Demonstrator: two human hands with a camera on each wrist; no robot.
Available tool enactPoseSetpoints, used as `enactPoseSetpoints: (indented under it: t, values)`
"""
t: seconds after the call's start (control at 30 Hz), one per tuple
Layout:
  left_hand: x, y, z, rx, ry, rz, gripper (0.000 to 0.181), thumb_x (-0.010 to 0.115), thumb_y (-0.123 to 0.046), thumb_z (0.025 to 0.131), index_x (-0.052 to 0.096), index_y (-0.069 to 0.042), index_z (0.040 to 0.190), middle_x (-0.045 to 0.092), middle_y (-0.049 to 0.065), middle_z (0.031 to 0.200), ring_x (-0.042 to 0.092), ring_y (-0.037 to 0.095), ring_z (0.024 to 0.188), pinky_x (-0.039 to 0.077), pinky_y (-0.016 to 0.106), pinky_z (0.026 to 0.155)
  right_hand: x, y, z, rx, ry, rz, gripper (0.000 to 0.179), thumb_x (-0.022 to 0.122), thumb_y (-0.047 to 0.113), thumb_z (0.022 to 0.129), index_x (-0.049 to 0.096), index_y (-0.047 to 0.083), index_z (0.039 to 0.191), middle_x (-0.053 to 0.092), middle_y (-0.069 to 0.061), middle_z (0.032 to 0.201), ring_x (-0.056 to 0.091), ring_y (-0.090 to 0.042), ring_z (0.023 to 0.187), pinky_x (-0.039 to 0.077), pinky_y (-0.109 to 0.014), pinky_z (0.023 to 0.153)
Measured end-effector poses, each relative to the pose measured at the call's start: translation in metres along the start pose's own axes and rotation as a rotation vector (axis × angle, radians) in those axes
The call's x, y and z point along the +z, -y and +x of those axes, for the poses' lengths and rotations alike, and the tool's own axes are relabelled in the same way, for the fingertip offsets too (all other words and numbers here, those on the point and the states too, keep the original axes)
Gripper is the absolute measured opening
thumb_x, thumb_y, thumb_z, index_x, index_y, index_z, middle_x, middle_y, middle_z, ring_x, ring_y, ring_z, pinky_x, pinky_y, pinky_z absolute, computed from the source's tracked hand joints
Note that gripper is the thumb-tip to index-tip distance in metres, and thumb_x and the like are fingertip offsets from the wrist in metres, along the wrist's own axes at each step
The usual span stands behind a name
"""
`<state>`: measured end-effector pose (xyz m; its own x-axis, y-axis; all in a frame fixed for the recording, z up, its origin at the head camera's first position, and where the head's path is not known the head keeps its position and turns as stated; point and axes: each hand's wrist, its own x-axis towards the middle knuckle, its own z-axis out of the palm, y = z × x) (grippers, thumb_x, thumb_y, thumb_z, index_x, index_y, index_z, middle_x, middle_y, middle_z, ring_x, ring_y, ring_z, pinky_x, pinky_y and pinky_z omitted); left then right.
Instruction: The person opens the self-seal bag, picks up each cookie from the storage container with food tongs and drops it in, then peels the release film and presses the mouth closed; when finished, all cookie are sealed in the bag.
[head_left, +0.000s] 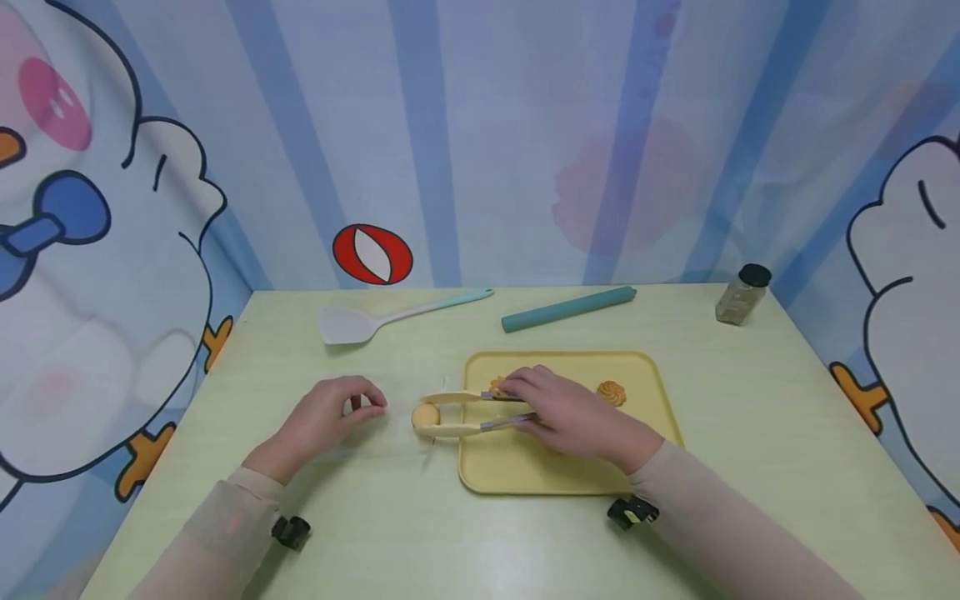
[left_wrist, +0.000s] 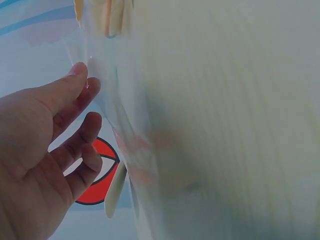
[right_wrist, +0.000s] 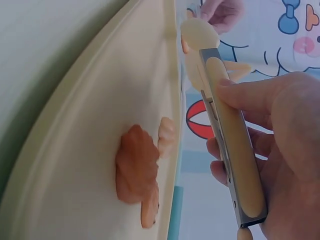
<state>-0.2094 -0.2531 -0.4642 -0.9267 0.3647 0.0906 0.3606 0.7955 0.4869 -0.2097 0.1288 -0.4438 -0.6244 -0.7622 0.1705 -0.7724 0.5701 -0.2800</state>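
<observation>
My right hand (head_left: pixel 558 412) grips a pair of tongs (head_left: pixel 450 431) with cream tips and metal arms. Between the tips sits a round golden cookie (head_left: pixel 426 416), just left of the tray. With thumb and forefinger, my left hand (head_left: pixel 322 417) pinches the edge of a clear plastic bag (left_wrist: pixel 107 85). The tong tips are at the bag's mouth; whether the cookie is inside it, I cannot tell. On the yellow tray (head_left: pixel 480 479) lie swirled cookies (head_left: pixel 611 392), partly hidden by my right hand. The right wrist view shows several cookies (right_wrist: pixel 137 165) there.
Behind the bag lies a spatula (head_left: pixel 348 325) with a pale blade. A teal rolled stick (head_left: pixel 567 309) rests behind the tray. At the back right stands a glass jar (head_left: pixel 741 297) with a black lid. A printed curtain (head_left: pixel 495 150) borders the table.
</observation>
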Motion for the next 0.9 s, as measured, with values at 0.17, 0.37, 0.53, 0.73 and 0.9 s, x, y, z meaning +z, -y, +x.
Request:
enactPoseSetpoints:
  t: [0.17,0.37,0.53,0.73,0.9]
  values:
    - [-0.004,0.001,0.001,0.012,-0.016,-0.006,0.009,0.079,-0.022,0.092,0.077,-0.021,0.101,0.071,-0.011,0.095,0.056,0.01,0.08,0.049,0.028,0.071,0.01,0.004,0.018,-0.045,0.008,0.003,0.046,0.066,0.028,0.103,0.055,0.011,0.144,0.058,-0.003,0.138,0.057,-0.018,0.117,0.051,-0.038,0.096]
    - [-0.002,0.003,0.0,0.033,-0.046,-0.009,0.008,0.079,-0.019,0.092,0.076,-0.024,0.098,0.072,-0.011,0.094,0.055,0.008,0.078,0.048,0.027,0.07,0.019,0.007,0.033,-0.047,0.026,0.002,0.047,0.064,0.03,0.104,0.053,0.011,0.146,0.057,-0.003,0.14,0.056,-0.018,0.12,0.05,-0.037,0.1]
    - [-0.003,0.001,0.0,0.01,-0.046,0.001,0.009,0.079,-0.019,0.093,0.076,-0.024,0.099,0.072,-0.009,0.095,0.055,0.009,0.078,0.047,0.028,0.069,0.023,0.011,0.043,-0.051,0.037,0.018,0.048,0.062,0.031,0.105,0.052,0.012,0.148,0.057,-0.003,0.141,0.056,-0.018,0.118,0.05,-0.037,0.101]
    - [-0.004,0.0,0.0,-0.022,-0.061,0.02,0.01,0.079,-0.018,0.093,0.076,-0.023,0.101,0.072,-0.007,0.096,0.054,0.011,0.078,0.046,0.028,0.069,0.026,0.014,0.052,-0.08,0.025,0.021,0.046,0.064,0.028,0.104,0.053,0.01,0.146,0.058,-0.003,0.139,0.056,-0.017,0.116,0.05,-0.036,0.101]
    - [-0.003,0.0,-0.001,-0.033,-0.056,0.013,0.01,0.08,-0.021,0.091,0.076,-0.022,0.1,0.071,-0.008,0.094,0.055,0.011,0.077,0.046,0.028,0.068,0.027,0.012,0.051,-0.07,0.045,0.017,0.049,0.066,0.026,0.103,0.052,0.01,0.147,0.057,-0.004,0.139,0.055,-0.018,0.115,0.049,-0.037,0.1]
